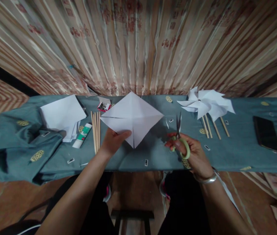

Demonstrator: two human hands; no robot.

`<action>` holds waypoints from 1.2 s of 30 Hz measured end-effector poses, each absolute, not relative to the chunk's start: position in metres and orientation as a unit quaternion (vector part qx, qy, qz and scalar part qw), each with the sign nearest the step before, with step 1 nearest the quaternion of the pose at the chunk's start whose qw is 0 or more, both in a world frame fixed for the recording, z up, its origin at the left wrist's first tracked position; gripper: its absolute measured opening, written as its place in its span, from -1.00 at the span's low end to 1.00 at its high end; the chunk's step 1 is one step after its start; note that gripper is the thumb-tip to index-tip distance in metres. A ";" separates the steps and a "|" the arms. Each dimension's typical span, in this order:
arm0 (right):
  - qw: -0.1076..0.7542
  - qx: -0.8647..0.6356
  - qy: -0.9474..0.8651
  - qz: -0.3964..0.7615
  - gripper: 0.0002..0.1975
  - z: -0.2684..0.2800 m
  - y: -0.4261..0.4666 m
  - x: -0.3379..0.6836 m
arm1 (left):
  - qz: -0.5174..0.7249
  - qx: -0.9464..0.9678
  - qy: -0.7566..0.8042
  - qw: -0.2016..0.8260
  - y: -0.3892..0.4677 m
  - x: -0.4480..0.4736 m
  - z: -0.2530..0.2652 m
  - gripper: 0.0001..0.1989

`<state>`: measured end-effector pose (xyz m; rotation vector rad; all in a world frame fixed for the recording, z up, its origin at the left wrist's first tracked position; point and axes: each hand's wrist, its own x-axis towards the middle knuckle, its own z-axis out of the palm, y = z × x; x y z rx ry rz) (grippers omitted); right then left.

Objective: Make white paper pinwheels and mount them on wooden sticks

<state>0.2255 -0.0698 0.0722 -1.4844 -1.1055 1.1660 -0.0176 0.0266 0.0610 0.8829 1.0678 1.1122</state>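
Observation:
My left hand (pixel 114 139) grips a square sheet of white paper (pixel 135 114) by its lower left edge, thumb on top. The sheet is turned like a diamond, with creases across its middle and slits running in from its left and bottom corners. To the right of the paper, my right hand (pixel 189 148) holds scissors (pixel 178 125) by their light green handles. The blades point away from me and look nearly closed, apart from the paper.
Left on the cloth-covered table (pixel 133 164) lie a paper stack (pixel 62 112), a glue stick (pixel 82 135), wooden sticks (pixel 96 130) and a small red box (pixel 104 106) of metal bits. Paper pinwheels (pixel 205 102) on sticks and a phone (pixel 267 133) lie right. A curtain (pixel 138 49) hangs behind.

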 end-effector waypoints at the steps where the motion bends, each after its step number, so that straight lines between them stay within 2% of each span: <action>1: 0.493 -0.606 -0.430 0.454 -0.59 0.071 -0.068 0.226 | 0.472 0.398 0.469 0.632 0.026 -0.017 0.061 -0.60; 5: 0.554 -0.608 -0.394 0.410 -0.59 0.071 -0.060 0.228 | 0.415 0.452 0.451 0.648 0.021 -0.014 0.058 -0.68; 9: 0.534 -0.640 -0.398 0.384 -0.57 0.071 -0.050 0.224 | 0.350 0.477 0.451 0.668 0.016 -0.009 0.056 -0.81; 13: 0.517 -0.626 -0.382 0.442 -0.54 0.066 -0.044 0.214 | 0.332 0.460 0.446 0.692 0.013 -0.008 0.056 -0.84; 17: 0.520 -0.620 -0.325 0.490 -0.57 0.063 -0.046 0.203 | 0.340 0.445 0.464 0.686 0.011 -0.012 0.055 -0.81; 20: 0.540 -0.616 -0.310 0.481 -0.64 0.061 -0.049 0.199 | 0.358 0.422 0.469 0.689 0.011 -0.014 0.057 -0.76; 25: 0.628 -0.578 -0.279 0.440 -0.77 0.058 -0.048 0.204 | 0.439 0.315 0.417 0.731 0.007 -0.008 0.070 -0.70; 30: 0.679 -0.534 -0.254 0.436 -0.78 0.062 -0.043 0.197 | 0.428 0.287 0.378 0.769 -0.007 0.010 0.077 -0.68; 36: 0.682 -0.517 -0.232 0.461 -0.73 0.068 -0.040 0.177 | 0.472 0.266 0.420 0.728 -0.012 0.028 0.077 -0.58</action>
